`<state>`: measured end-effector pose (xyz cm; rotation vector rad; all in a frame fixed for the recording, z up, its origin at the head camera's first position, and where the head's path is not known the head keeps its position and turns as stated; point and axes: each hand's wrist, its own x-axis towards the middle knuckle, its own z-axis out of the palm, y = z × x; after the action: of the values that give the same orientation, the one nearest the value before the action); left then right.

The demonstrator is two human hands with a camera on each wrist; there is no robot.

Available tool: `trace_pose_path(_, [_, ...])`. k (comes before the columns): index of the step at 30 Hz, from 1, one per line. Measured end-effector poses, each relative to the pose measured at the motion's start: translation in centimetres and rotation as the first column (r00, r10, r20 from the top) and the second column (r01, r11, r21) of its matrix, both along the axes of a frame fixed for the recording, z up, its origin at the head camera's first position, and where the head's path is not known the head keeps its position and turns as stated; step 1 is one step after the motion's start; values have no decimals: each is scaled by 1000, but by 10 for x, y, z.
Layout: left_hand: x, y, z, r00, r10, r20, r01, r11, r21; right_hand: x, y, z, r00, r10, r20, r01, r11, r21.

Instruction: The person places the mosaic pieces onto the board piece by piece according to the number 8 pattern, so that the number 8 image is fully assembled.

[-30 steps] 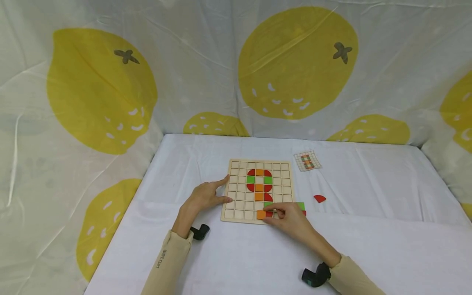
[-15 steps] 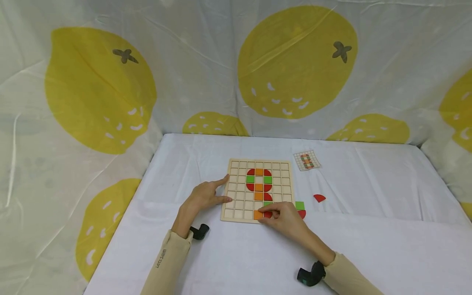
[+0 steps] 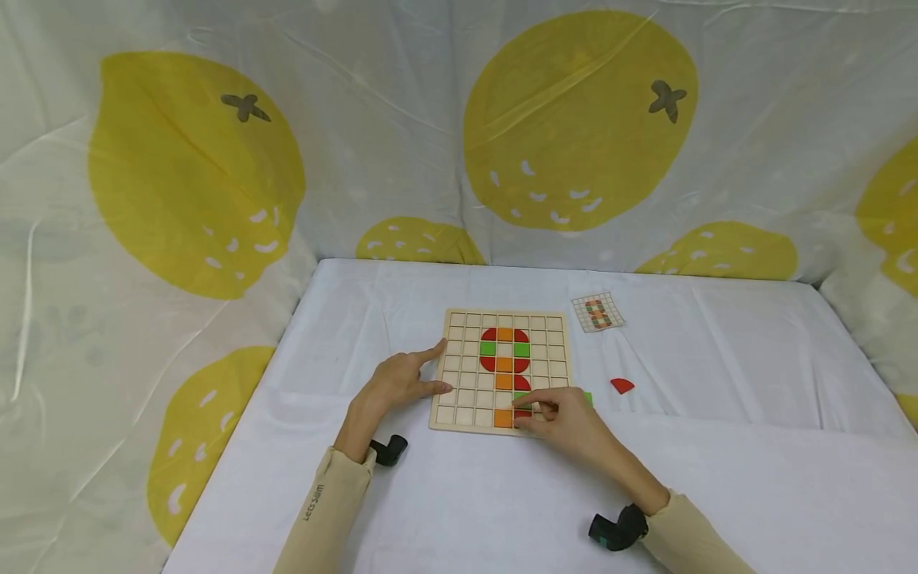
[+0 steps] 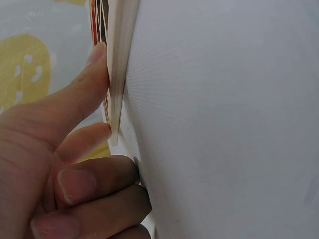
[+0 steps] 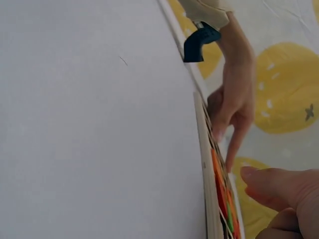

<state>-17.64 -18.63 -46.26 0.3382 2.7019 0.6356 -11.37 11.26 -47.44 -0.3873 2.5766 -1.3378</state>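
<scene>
A wooden grid board [image 3: 466,402] lies on the table with red, orange and green tiles set in several cells. At its left edge my left hand [image 3: 397,381] rests spread thumb and forefinger against the side; in the left wrist view the other fingers [image 4: 107,206] are curled beside the board. My right hand [image 3: 562,418] hovers over the board's lower right, thumb and forefinger close together, with nothing seen between them in the right wrist view. Left of its fingertips an orange tile [image 3: 503,418] sits in the bottom row, beside a partly covered red piece [image 3: 523,414].
A small pattern card [image 3: 598,312] lies behind and right of the board. A loose red quarter-round piece [image 3: 622,386] is on the white cloth [image 3: 717,462]. Part of a green tile [image 3: 589,398] shows past my right hand, beside the board. A lemon-print curtain [image 3: 409,143] hangs behind.
The orange tile has slid slightly left into its bottom-row cell beside the red piece. My right hand first moved left with it, then drew back right, off it. My left hand stayed put.
</scene>
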Motion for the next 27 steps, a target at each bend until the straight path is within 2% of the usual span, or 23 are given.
trace_pose_path(5, [0,0,1,1000,3,4,-3,1000,2,-6,28,3,998,-18,-57,19,1000,14])
trace_pose_path(11, [0,0,0,1000,9,5,-9,1000,-3,-10,65,5,995,-88,-45,91,994,55])
trace_pose_path(17, [0,0,-1,1000,5,-1,-5,1000,-6,-15,94,2,993,-110,-48,114,989,91])
trace_pose_path(21, [0,0,-1,1000,-1,-4,1,1000,-10,-17,105,0,998,-66,0,66,995,77])
trace_pose_path(27, [0,1,0,1000,11,4,-11,1000,-19,-19,112,-3,992,90,88,-94,995,41])
